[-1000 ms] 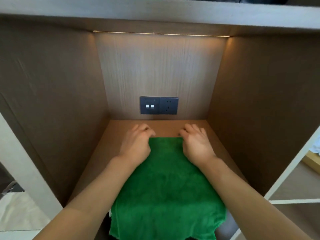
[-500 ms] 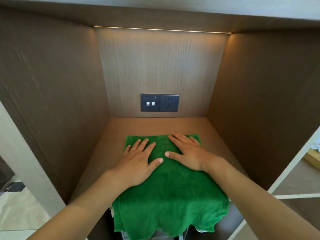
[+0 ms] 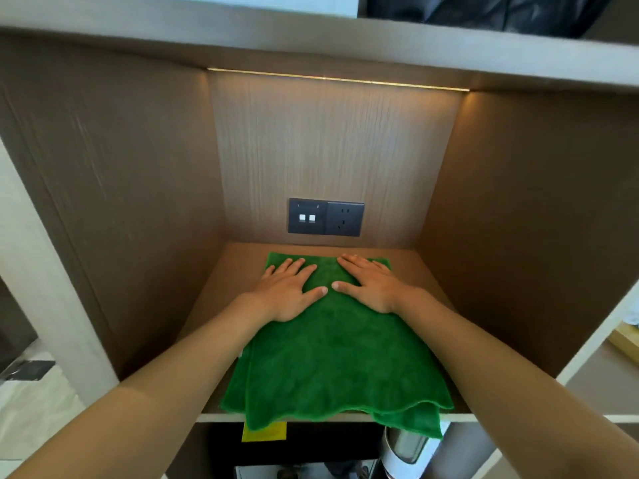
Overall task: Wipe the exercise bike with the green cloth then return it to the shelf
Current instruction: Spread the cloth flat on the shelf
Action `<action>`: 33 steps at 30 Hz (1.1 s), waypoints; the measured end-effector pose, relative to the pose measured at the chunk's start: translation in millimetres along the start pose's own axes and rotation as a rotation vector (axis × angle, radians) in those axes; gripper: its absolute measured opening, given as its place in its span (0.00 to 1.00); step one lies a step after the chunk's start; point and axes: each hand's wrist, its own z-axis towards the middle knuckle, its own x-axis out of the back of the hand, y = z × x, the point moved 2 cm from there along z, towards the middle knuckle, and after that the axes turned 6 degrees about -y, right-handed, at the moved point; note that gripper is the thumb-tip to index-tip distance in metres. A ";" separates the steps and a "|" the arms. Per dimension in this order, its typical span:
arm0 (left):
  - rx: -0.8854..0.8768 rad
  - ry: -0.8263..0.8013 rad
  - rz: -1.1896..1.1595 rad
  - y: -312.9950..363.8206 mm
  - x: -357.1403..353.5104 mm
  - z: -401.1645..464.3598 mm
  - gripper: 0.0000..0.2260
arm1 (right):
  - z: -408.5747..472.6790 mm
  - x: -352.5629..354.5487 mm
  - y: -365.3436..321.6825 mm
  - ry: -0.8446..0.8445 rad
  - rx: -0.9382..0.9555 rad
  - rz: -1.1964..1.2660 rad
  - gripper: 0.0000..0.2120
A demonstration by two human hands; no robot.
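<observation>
The far part of the cloth is covered by both hands. Below the shelf, a yellow item and a white container are partly hidden. A black object is cut off above.

One green cloth, two hands, one shelf, one double wall socket.

No writing, label, brand or number can be read anywhere; the dark wall socket plate at the far wall shows none.
</observation>
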 end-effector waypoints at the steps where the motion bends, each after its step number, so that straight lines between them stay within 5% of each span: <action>1: 0.000 0.005 -0.001 -0.2 0.5 2.5 0.36 | 2.3 0.4 1.2 0.014 0.000 0.009 0.39; 8: -0.037 0.159 -0.031 3.4 9.8 -21.5 0.27 | -27.8 9.4 -8.9 0.192 0.069 -0.038 0.30; 12: -0.317 0.237 -0.205 15.9 23.1 -100.5 0.14 | -102.7 9.8 -38.8 0.228 0.203 0.150 0.21; 15: -0.422 0.222 -0.270 21.5 13.9 -169.8 0.14 | -166.1 -3.0 -59.6 0.261 0.336 0.329 0.16; 19: -0.409 0.235 -0.211 18.7 -19.6 -199.9 0.21 | -199.7 -36.5 -80.3 0.283 0.359 0.431 0.18; 33: -0.371 0.502 -0.339 16.9 -33.8 -212.8 0.10 | -201.0 -60.7 -104.5 0.537 0.257 0.328 0.12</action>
